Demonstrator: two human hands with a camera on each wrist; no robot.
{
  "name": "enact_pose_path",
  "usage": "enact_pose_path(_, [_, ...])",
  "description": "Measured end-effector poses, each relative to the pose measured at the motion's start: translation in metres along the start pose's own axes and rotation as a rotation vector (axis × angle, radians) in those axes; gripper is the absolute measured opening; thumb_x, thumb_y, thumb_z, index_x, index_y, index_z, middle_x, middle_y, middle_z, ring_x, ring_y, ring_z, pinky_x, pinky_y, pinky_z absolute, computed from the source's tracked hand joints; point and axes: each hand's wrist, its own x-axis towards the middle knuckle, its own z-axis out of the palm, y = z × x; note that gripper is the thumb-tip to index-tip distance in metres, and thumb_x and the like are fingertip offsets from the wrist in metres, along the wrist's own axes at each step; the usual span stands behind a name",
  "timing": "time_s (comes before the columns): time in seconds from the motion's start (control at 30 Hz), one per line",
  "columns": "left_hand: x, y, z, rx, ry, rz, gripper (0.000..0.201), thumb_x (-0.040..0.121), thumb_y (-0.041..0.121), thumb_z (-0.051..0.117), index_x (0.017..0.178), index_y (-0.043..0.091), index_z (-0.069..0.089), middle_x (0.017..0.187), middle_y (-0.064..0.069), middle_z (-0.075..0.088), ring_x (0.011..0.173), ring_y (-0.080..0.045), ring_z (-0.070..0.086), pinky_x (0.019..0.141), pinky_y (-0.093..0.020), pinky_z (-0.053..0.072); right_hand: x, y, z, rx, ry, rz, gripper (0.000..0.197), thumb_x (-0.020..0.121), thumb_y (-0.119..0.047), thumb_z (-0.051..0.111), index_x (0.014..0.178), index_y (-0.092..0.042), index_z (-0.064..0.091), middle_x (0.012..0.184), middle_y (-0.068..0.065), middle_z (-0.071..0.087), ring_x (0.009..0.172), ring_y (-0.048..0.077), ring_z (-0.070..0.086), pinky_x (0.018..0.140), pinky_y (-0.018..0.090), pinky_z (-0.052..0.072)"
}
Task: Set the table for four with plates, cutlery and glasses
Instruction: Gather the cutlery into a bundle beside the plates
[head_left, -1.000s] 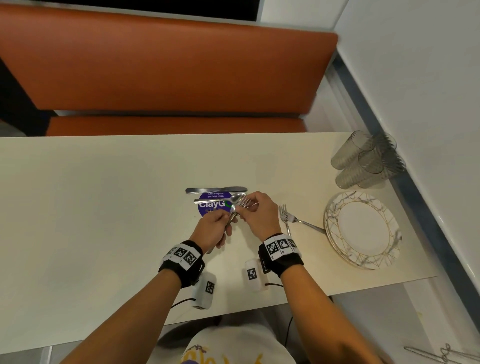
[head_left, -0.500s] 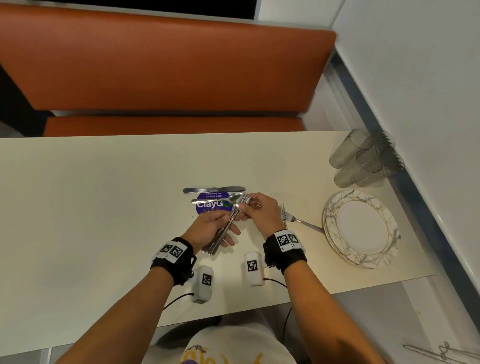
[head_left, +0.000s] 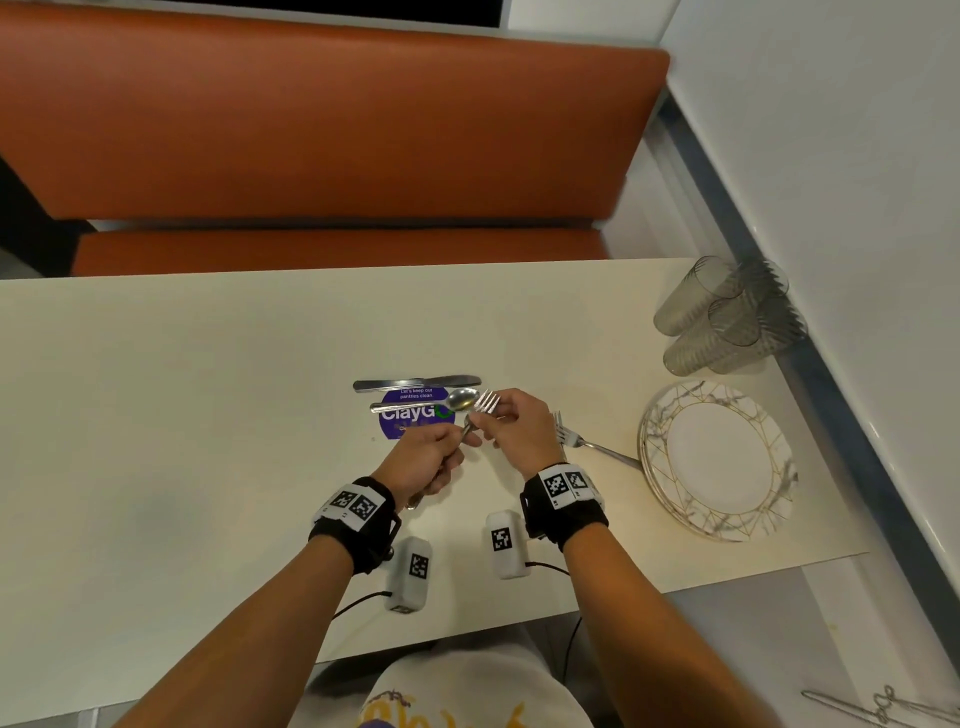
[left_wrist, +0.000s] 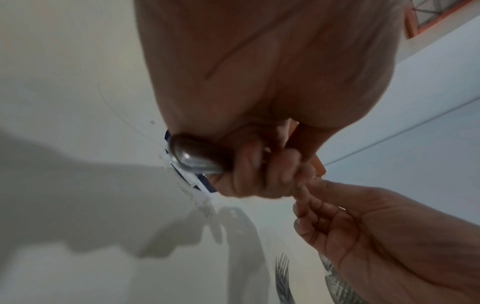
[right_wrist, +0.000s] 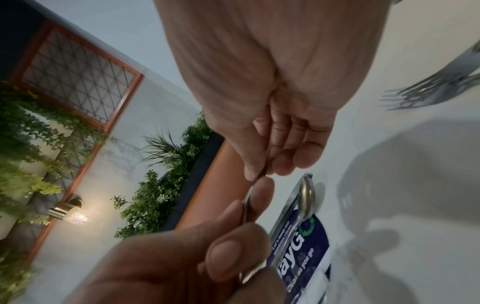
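Over the middle of the cream table (head_left: 182, 415) both hands hold a small bundle of forks (head_left: 485, 402). My left hand (head_left: 452, 452) grips the handles, whose rounded metal ends (left_wrist: 192, 154) stick out of the fist. My right hand (head_left: 488, 421) pinches the necks just below the tines, seen edge-on as a thin strip (right_wrist: 246, 203) in the right wrist view. A spoon (head_left: 460, 400) and a knife (head_left: 415, 384) lie on the table just beyond the hands. Another fork (head_left: 582, 441) lies right of my right hand, its handle reaching a stack of gold-patterned plates (head_left: 717, 462). Several glasses (head_left: 727, 322) stand at the far right.
A round purple sticker (head_left: 410, 421) sits under the spoon. An orange bench (head_left: 311, 130) runs along the table's far side. A white wall (head_left: 857, 208) closes off the right side. The table's near edge lies just under my wrists.
Both hands have stayed on the fork bundle. My left hand has closed further round the handles, and the tines have lifted slightly towards the spoon.
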Motion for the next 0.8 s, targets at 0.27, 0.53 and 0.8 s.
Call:
enact_pose_path(0.27, [0.024,0.002,0.012,0.095,0.096,-0.025,0.033,0.112,0.020,0.037,0.108,0.005,0.066,0.067,0.002,0.045,0.044,-0.004,0.031,0.039,-0.017,0.025,0.009,0.029,-0.054,-0.059,0.201,0.100,0.017,0.092,-0.004,0.062,0.098,-0.014,0.075,0.090,0.002,0.074,0.082,0.018,0.068,0.074,0.023,0.054])
enact_pose_path(0.53, [0.042,0.006,0.031,0.074,0.120,-0.060,0.031,0.111,0.019,0.039,0.108,0.004,0.066,0.068,0.001,0.047,0.045,-0.005,0.033,0.040,-0.018,0.027,0.025,0.085,-0.105,-0.803,0.078,0.126,0.042,0.079,0.009,0.061,0.116,-0.010,0.065,0.122,0.010,0.053,0.113,0.029,0.051,0.086,0.029,0.044])
enact_pose_path(0.8, [0.054,0.009,0.041,0.047,0.108,-0.046,0.030,0.111,0.018,0.036,0.101,0.008,0.062,0.071,-0.002,0.051,0.050,-0.010,0.043,0.044,-0.022,0.036,0.035,0.092,-0.112,-0.818,-0.044,0.082,0.023,0.084,0.006,0.062,0.097,-0.011,0.065,0.106,0.010,0.061,0.105,0.028,0.056,0.083,0.034,0.049])
